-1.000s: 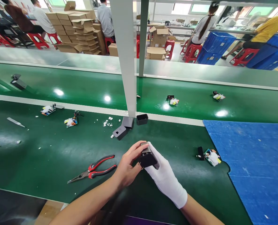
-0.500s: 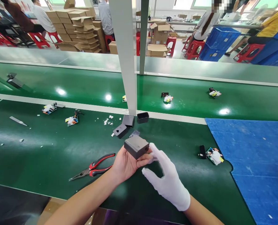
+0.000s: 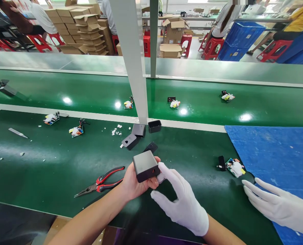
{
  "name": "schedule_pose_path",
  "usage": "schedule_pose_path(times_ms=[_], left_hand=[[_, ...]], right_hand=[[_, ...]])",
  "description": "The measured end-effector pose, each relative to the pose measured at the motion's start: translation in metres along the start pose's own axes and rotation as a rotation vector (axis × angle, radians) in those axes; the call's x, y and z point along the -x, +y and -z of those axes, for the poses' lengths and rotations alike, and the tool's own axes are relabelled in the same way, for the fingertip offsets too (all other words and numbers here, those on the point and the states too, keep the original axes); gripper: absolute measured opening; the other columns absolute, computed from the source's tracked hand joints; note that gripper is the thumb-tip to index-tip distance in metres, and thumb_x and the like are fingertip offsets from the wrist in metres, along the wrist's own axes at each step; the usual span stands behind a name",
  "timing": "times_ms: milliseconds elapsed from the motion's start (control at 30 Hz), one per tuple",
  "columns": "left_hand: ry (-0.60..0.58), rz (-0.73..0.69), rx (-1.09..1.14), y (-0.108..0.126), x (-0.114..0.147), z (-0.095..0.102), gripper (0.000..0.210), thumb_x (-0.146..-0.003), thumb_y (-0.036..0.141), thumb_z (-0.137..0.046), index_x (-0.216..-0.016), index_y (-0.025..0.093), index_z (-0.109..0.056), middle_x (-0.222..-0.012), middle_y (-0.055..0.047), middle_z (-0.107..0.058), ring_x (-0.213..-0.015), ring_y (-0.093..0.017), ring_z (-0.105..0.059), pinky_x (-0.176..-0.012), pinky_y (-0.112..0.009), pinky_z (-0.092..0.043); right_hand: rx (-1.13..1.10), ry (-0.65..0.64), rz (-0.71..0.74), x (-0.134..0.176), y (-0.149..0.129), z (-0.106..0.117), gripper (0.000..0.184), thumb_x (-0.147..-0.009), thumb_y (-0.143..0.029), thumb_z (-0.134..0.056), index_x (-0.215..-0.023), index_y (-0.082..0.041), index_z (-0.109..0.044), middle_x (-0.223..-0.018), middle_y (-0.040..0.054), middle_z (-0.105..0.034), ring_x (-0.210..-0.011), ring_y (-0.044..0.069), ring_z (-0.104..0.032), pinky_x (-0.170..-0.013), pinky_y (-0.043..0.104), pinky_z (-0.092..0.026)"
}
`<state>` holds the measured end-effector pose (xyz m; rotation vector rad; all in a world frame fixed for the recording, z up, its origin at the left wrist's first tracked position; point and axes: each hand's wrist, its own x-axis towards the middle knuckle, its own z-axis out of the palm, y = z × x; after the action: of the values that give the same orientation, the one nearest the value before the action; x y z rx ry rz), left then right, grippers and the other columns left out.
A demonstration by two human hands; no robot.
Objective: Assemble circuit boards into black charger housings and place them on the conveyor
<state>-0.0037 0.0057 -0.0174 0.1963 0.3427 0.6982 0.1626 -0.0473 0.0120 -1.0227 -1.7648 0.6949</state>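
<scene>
The left hand (image 3: 133, 183) holds one black case (image 3: 145, 166) above the worktop (image 3: 46, 180), fingers curled under it; a small opening shows in its side, the contents hidden. The gloved right hand (image 3: 183, 206) is spread beside it; whether the fingertips touch, I cannot tell. One open-topped shell (image 3: 154, 127) stands by the post (image 3: 134, 64), its dark inside showing. Two more black shells (image 3: 130, 141) lie next to it, touching, one with a hole, and one flat dark piece (image 3: 151, 147) behind the case. Six circuit boards (image 3: 235, 167): three on the worktop, three on the green strip (image 3: 90, 85) beyond. One pair of pliers (image 3: 99, 183). At right, one co-worker's gloved hand (image 3: 279, 204) reaches over the blue mat (image 3: 281, 153).
</scene>
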Motion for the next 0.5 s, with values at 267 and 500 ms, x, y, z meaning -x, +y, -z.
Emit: schedule_pose_path(times_ms=[267, 500], left_hand=[[-0.002, 0.01, -0.055, -0.0003, 0.0016, 0.0035, 0.041, -0.09, 0.04, -0.053, -0.111, 0.007, -0.067, -0.069, -0.009, -0.075, -0.061, -0.022, -0.074, -0.055, -0.025, -0.057], [-0.047, 0.019, -0.088, 0.0028, 0.0015, 0.0002, 0.042, -0.089, 0.043, -0.054, -0.108, 0.009, -0.067, -0.07, -0.009, -0.074, -0.061, -0.024, -0.074, -0.054, -0.027, -0.058]], right_hand=[[0.008, 0.002, 0.023, 0.0022, 0.0042, -0.0034, 0.066, -0.089, -0.013, -0.06, -0.149, -0.027, -0.036, -0.096, 0.003, -0.065, -0.082, 0.016, -0.065, -0.077, 0.031, -0.059], [-0.038, -0.019, 0.051, 0.0026, 0.0037, -0.0009, 0.059, -0.089, -0.011, -0.057, -0.144, -0.027, -0.04, -0.095, 0.0029, -0.065, -0.082, 0.016, -0.065, -0.077, 0.032, -0.058]])
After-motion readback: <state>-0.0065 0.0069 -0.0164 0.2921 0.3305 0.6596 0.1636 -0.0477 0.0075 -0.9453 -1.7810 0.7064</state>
